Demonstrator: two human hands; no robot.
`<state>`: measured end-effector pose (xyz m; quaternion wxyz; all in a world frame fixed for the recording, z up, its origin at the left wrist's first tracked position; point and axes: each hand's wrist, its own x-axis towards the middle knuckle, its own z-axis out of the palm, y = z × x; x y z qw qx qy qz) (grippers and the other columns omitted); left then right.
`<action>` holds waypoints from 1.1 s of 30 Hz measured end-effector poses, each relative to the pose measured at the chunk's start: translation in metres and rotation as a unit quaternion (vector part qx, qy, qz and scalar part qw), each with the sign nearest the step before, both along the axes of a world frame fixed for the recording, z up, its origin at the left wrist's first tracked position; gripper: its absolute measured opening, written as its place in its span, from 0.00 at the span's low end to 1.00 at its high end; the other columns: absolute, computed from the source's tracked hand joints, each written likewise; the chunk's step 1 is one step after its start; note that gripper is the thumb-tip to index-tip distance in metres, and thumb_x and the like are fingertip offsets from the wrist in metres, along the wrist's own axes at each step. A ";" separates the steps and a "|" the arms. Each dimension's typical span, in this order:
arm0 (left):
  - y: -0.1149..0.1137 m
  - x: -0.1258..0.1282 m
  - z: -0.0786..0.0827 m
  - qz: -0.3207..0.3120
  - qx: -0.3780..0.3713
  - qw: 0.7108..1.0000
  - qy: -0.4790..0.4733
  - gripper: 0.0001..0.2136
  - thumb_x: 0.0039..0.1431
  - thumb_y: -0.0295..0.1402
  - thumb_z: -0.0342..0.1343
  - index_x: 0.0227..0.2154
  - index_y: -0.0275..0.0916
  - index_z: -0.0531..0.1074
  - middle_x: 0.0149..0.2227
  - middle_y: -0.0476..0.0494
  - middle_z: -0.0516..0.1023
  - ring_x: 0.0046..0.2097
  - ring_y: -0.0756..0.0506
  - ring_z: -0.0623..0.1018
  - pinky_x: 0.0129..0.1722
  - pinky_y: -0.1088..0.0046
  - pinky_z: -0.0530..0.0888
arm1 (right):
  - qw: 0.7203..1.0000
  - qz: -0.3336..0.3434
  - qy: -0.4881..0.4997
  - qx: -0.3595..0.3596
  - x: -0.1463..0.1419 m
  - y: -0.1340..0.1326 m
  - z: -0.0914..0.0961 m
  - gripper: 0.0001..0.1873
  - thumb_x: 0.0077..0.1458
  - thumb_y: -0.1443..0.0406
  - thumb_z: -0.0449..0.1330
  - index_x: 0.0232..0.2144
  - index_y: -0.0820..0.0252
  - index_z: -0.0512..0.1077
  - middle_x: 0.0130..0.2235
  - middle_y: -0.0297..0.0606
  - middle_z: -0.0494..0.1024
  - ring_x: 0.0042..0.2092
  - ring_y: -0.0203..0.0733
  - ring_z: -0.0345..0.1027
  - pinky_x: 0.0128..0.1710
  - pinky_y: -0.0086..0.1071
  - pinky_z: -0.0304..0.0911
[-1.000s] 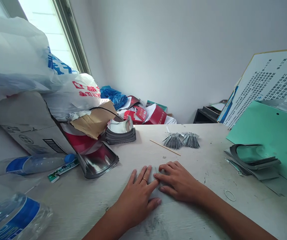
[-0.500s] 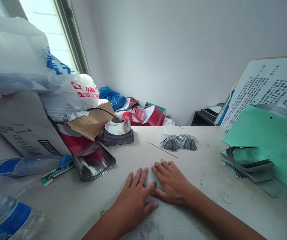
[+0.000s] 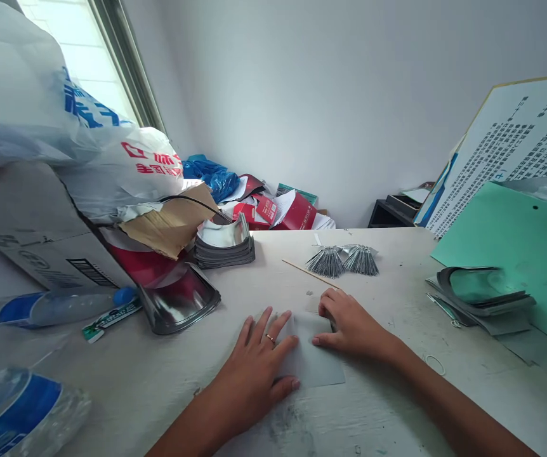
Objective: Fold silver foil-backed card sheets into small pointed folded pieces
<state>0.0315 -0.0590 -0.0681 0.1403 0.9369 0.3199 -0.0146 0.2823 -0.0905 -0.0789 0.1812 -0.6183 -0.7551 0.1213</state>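
Note:
A pale grey sheet [image 3: 314,358] lies flat on the white table [image 3: 388,406] between my hands. My left hand [image 3: 254,368], with a ring on one finger, rests on its left part, fingers spread. My right hand [image 3: 349,327] curls round the sheet's upper right edge, thumb on top. Beyond them lie two fanned bundles of thin silver strips [image 3: 325,262] [image 3: 362,260], and a thin wooden stick [image 3: 302,273] runs beside the nearer bundle. A curved stack of silver-lined pieces [image 3: 223,244] stands to the far left.
A silver-lined curved piece [image 3: 178,301] leans against a cardboard box [image 3: 40,247] at left, near plastic water bottles [image 3: 64,308]. A green folder [image 3: 516,254] carries another curved stack [image 3: 480,289] at right. A rubber band [image 3: 434,364] lies nearby.
My hands have moved apart, the right one drawing back to the far right, and more of the grey sheet shows between them. The whole view has shifted slightly.

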 end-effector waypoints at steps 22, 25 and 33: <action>-0.004 0.007 0.005 0.006 0.043 0.999 -0.028 0.26 0.58 0.45 0.61 0.58 0.48 0.64 0.63 0.42 0.65 0.68 0.27 0.53 0.63 0.28 0.38 | 0.944 0.172 0.282 0.023 -0.023 -0.015 -0.002 0.17 0.63 0.63 0.57 0.54 0.52 0.69 0.56 0.41 0.72 0.58 0.47 0.64 0.59 0.47 0.61; -0.005 0.008 0.004 0.005 0.056 0.998 -0.038 0.22 0.58 0.46 0.59 0.54 0.48 0.67 0.63 0.44 0.64 0.68 0.28 0.53 0.63 0.29 0.38 | 0.966 0.174 0.183 0.054 -0.027 -0.014 -0.007 0.20 0.66 0.60 0.54 0.59 0.52 0.65 0.62 0.42 0.67 0.63 0.48 0.57 0.62 0.50 0.57; -0.010 0.010 0.000 0.003 0.084 0.995 -0.057 0.22 0.60 0.47 0.57 0.54 0.45 0.67 0.61 0.42 0.65 0.65 0.30 0.58 0.63 0.30 0.39 | 0.979 0.148 0.099 0.100 -0.038 -0.013 -0.008 0.20 0.68 0.58 0.50 0.59 0.55 0.63 0.61 0.44 0.67 0.62 0.49 0.58 0.61 0.50 0.57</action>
